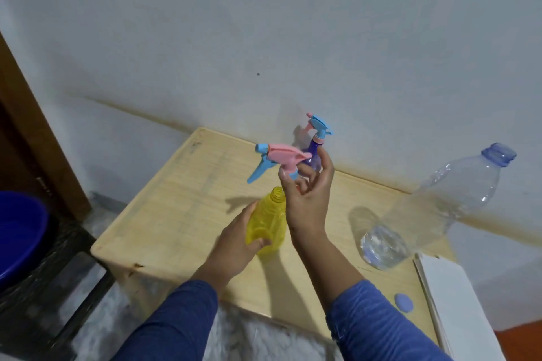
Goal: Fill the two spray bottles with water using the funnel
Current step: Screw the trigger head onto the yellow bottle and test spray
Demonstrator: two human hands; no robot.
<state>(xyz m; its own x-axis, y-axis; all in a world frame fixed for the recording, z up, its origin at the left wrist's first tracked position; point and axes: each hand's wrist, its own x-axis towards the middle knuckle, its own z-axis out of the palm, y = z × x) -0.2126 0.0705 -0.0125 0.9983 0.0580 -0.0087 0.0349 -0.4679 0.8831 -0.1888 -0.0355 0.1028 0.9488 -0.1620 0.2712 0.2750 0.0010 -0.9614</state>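
Note:
My left hand point(239, 239) grips the yellow spray bottle point(268, 221) around its body; its neck is open, with no head on it. Just above and right of the neck, my right hand point(308, 193) pinches the collar of the pink and blue spray head point(275, 158), lifted clear of the bottle. Behind my right hand stands the purple spray bottle point(315, 152) with its blue and pink head on, near the wall. A large clear water bottle point(440, 205) stands uncapped at the right, water low in it. No funnel is in view.
The wooden table point(181, 202) stands against a white wall. A blue cap point(404, 303) lies near the front right. A white box point(457, 302) sits at the table's right edge. A blue basin point(17, 237) is on the floor at left.

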